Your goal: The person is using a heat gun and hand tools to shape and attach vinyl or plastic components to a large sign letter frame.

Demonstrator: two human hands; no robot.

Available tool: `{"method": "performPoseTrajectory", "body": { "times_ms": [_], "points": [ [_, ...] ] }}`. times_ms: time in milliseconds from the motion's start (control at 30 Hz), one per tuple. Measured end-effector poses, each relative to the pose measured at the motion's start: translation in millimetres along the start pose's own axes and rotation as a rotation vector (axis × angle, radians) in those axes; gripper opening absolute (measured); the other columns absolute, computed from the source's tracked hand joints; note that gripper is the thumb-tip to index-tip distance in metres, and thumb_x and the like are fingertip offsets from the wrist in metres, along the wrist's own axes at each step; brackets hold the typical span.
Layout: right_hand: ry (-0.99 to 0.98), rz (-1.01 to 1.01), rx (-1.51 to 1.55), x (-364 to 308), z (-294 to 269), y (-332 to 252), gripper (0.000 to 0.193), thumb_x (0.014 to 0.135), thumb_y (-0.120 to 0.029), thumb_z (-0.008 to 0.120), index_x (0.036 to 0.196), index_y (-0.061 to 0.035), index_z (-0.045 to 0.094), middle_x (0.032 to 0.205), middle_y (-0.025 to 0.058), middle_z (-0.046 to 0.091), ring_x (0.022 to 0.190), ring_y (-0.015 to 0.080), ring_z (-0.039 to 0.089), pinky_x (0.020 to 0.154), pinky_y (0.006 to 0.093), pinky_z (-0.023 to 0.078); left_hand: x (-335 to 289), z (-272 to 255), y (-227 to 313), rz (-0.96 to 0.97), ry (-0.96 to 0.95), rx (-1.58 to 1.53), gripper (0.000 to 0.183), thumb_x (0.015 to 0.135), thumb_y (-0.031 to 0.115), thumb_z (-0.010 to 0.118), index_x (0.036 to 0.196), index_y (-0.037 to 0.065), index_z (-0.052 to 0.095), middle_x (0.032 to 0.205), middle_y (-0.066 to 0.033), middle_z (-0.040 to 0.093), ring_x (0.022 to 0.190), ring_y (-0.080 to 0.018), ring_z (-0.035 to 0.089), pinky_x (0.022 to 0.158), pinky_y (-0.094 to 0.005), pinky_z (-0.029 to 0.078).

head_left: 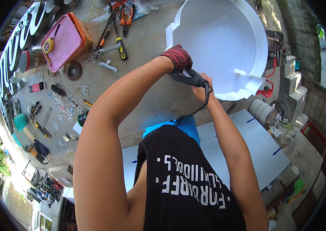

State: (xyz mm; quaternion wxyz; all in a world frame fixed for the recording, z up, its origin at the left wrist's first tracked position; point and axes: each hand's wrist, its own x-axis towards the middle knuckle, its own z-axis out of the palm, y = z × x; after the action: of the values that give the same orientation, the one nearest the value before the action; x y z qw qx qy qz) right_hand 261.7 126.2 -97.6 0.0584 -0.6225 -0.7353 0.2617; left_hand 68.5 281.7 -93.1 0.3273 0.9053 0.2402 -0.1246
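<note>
My left hand (180, 59), in a red and black knit glove, is closed at the near-left edge of a large round white tray-like piece (220, 38) with an upright, stepped rim. It grips a black corded tool (196, 79), whose two arms form a narrow V. My bare right hand (201, 93) curls beneath the tool's cord end, close to the same rim. Its fingers are partly covered, and what they hold cannot be made out. The tool's cord drops toward my waist. A small white piece (240, 72) lies inside the tray at its right side.
On the grey table are orange-handled pliers (126, 19), a yellow-black screwdriver (121, 49), an orange bin with a pink lid (63, 40), a tape roll (74, 71) and several loose cut-out letters (63, 104). A pale sheet (247, 142) extends below right, beside a grey spool (263, 112).
</note>
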Motion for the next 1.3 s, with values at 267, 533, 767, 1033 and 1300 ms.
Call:
{"method": "performPoseTrajectory", "body": {
  "times_ms": [267,533,767,1033,1300],
  "points": [
    [-0.043,-0.056,-0.059,1,1,4,0.034,0.08,-0.01,0.066,0.114,-0.0063,0.068,0.112,0.0108,0.069,0.113,0.032,0.06,0.099,0.0472,0.04,0,5,-5,0.035,0.022,0.013,0.035,0.078,0.017,0.073,0.111,0.027,0.08,0.104,-0.0023,0.077,0.102,-0.0242,0.071,0.103,-0.039,0.045],
    [-0.092,-0.052,-0.102,-1,13,20,0.035,0.089,-0.012,0.065,0.124,-0.0061,0.066,0.122,0.0149,0.07,0.134,0.0411,0.055,0.112,0.057,0.034,0,2,-2,0.029,0.012,0.006,0.038,0.077,0.018,0.076,0.114,0.027,0.079,0.104,-0.003,0.077,0.104,-0.0245,0.07,0.104,-0.0392,0.045],
    [-0.146,0.044,-0.034,3,-2,0,0.031,0.088,-0.001,0.063,0.119,-0.0065,0.067,0.115,0.0168,0.071,0.133,0.0433,0.056,0.112,0.0618,0.034,-1,-1,-3,0.025,-0.014,0.017,0.038,0.081,0.015,0.072,0.114,0.031,0.079,0.11,-0.0026,0.078,0.106,-0.0275,0.068,0.101,-0.0377,0.047],
    [-0.13,0.061,-0.051,5,-3,-2,0.033,0.086,0.004,0.06,0.116,-0.0066,0.069,0.114,0.0169,0.072,0.134,0.0402,0.057,0.112,0.0599,0.035,-2,-5,-1,0.018,0.012,-0.018,0.039,0.076,0.018,0.078,0.115,0.026,0.079,0.104,-0.0051,0.076,0.105,-0.0258,0.068,0.104,-0.0393,0.044],
    [-0.044,0.075,0.026,3,-2,-6,0.032,0.084,0.001,0.064,0.115,-0.006,0.07,0.116,0.0173,0.072,0.133,0.0341,0.058,0.112,0.0546,0.037,-4,-3,-1,0.0,0.013,-0.037,0.039,0.076,0.017,0.079,0.114,0.025,0.079,0.105,-0.0061,0.076,0.104,-0.0288,0.068,0.104,-0.0392,0.045]
  ]
}}
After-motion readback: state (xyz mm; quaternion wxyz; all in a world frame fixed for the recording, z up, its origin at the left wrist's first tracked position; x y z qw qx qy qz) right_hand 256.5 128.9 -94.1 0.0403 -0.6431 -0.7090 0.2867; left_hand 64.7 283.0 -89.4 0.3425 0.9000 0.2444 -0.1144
